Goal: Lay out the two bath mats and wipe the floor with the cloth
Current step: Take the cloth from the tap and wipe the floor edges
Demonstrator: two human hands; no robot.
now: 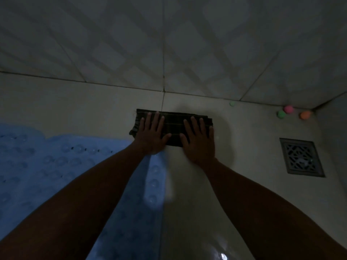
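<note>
A dark folded cloth (173, 124) with faint stripes lies flat on the pale tiled floor (197, 184), close to the wall. My left hand (152, 136) presses on its left part with straight, spread fingers. My right hand (200, 141) presses on its right part the same way. A blue bath mat (56, 166) with round suction cups lies spread on the floor at the left, partly under my left arm. Only one mat is in view.
A square metal floor drain (301, 157) sits at the right. Several small coloured balls lie along the wall: a pale green ball (232, 103), a pink ball (288, 109), a green ball (281, 114) and an orange ball (305, 115). The tiled wall (169, 44) rises just behind the cloth. The room is dim.
</note>
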